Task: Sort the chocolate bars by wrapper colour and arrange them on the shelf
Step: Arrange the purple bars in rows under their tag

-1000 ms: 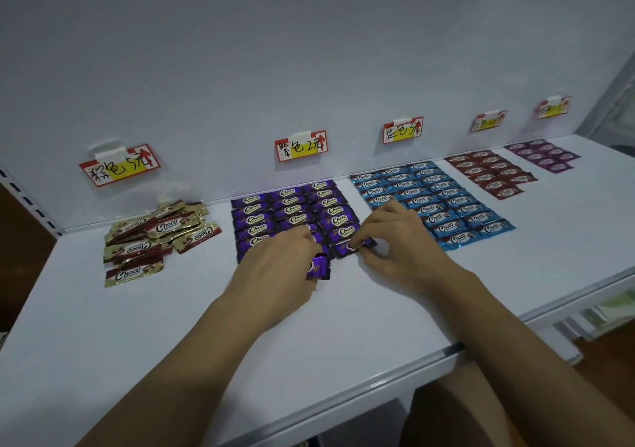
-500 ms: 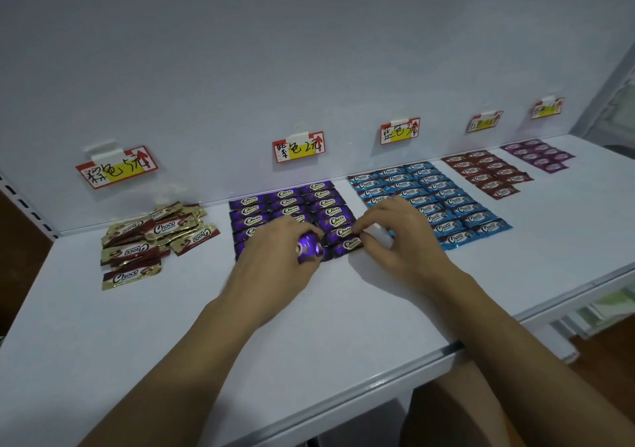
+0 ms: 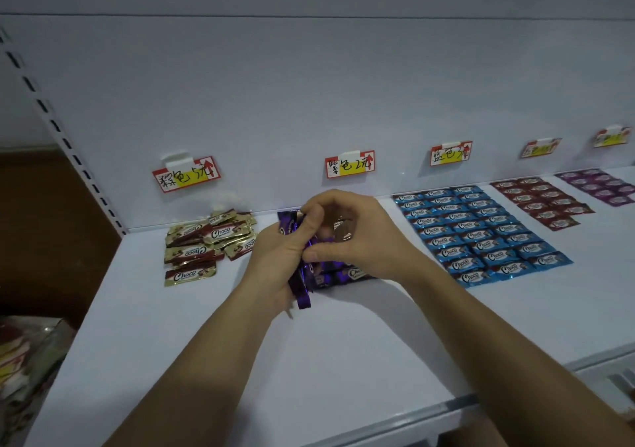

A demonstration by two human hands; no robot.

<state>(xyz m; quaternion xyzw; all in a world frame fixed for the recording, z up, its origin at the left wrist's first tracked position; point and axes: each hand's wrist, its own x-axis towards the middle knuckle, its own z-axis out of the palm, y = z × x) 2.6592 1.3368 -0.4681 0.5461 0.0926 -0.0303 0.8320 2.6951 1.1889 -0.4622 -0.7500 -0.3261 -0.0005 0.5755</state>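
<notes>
The purple bars [image 3: 303,288] I take to be light and thin, with slick foil wrappers that could slide apart, so a bundle is best clamped across its flat faces near the middle, not by the crimped ends. I hold a small stack of them on end just above the shelf [image 3: 240,360], below the purple price tag [image 3: 349,164]. My left hand [image 3: 275,261] is wrapped round it, my right hand [image 3: 364,237] has its fingers [image 3: 328,199] curled in narrow, pinching the stack's upper part.
</notes>
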